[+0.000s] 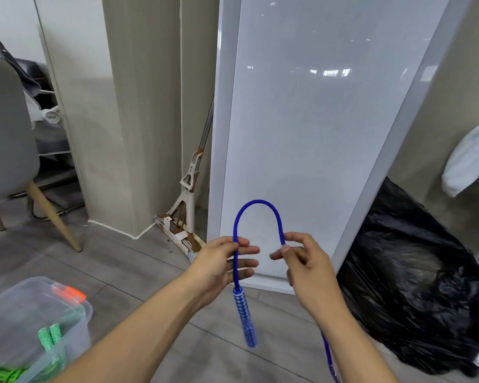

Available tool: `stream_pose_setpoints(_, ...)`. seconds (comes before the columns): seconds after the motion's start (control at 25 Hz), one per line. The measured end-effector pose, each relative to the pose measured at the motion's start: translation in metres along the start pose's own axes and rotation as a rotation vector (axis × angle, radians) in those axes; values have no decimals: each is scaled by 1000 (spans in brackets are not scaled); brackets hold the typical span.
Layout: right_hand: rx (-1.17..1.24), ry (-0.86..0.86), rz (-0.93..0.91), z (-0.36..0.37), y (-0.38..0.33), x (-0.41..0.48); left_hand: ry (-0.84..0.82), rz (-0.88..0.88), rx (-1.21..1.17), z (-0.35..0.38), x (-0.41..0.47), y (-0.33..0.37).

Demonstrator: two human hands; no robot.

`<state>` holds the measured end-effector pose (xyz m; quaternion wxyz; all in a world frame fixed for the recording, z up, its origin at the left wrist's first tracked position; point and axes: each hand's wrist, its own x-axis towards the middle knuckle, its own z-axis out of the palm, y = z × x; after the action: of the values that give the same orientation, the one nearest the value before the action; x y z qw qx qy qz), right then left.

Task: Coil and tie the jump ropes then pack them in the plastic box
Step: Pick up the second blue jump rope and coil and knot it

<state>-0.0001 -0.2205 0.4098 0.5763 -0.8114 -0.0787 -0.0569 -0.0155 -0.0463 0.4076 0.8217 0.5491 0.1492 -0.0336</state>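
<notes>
Now the left hand (227, 261) and right hand (302, 261), held a little apart, each pinch the blue jump rope (257, 201), which arches up between them. Keep loops even and tight; the plastic box (0, 308) waits lower left.

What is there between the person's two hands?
In the head view, the gap between the left hand and the right hand is bare; the blue jump rope, pinched by both, arches over it, with a white panel behind.
</notes>
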Motion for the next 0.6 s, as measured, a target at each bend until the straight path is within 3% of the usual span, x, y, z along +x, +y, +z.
stream_pose_setpoints(0.2,-45,-7,-53,26,-4,-15,-114,15,59,11,-3,-16)
stream_pose_setpoints(0.4,-258,-128,-106,30,3,-20,-7,40,106,7,0,-20)
stream_pose_setpoints(0.48,-385,-256,-152,30,6,-22,111,63,6,4,6,-16)
stream_pose_setpoints(0.6,-464,-357,-130,26,6,-22,236,60,-342,-12,25,-6)
